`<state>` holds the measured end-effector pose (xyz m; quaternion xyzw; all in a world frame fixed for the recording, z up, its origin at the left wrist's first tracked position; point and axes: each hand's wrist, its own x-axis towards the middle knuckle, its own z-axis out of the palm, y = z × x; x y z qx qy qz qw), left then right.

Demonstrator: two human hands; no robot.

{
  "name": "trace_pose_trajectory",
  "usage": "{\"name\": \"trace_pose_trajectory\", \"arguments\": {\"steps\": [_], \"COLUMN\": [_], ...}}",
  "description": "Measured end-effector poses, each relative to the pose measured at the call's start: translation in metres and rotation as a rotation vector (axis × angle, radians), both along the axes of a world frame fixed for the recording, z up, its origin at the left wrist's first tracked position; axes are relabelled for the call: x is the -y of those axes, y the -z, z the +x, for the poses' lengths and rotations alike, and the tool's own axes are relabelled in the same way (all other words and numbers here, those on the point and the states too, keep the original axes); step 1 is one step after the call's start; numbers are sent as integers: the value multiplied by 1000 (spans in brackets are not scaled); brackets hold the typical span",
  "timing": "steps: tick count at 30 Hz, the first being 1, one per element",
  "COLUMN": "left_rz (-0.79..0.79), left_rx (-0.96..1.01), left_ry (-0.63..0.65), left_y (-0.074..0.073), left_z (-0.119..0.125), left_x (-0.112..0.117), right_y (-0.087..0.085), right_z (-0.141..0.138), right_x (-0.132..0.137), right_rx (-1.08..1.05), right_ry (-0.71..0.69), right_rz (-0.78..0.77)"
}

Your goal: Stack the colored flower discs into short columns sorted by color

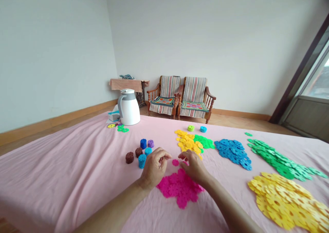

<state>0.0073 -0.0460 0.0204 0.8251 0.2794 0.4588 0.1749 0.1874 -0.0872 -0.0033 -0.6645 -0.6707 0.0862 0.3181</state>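
My left hand (155,167) hovers just left of a heap of pink flower-shaped plastic discs (180,188), its fingers curled in a pinch; I cannot make out anything in them. My right hand (194,166) rests over the top of the pink heap, fingers bent and pinched on something I cannot make out. A single pink disc (175,162) lies between the two hands. Short stacks of discs, blue (142,161), brown (130,157) and purple (150,143), stand just left of my left hand.
On the pink cloth (64,178) lie heaps of yellow (187,142), green (205,142), blue (232,152), green (280,161) and yellow (285,200) discs. A white jug (128,107) stands at the far edge. Two wooden armchairs (181,101) stand by the wall.
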Motion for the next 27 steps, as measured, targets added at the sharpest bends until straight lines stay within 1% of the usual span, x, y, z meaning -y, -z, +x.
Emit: {"name": "trace_pose_trajectory", "arguments": {"steps": [4,7,12,14,17,22,27], "left_rz": [-1,-16,-41,-55,-102,-185,-307], "left_rx": [4,-9,-37,-49,-68,-64,-58], "left_ry": [-3,2,11,3,-1,18,88], "left_y": [2,3,6,7,7,5,6], "left_z": [0,-1,-1,0,2,5,5], "left_x": [0,0,-2,-2,-2,-1,-1], "right_y": [-9,-13,-9,-5,-3,-10,-14], "right_z": [9,10,13,15,14,0,-17], "right_x": [8,11,11,9,6,4,8], "right_rx": [39,49,29,-35,-199,-458,-539], "right_ry": [-52,-52,-27,-23,-35,-134,-180], "right_rz": [-59,-99,-86,-73,-54,29,73]}}
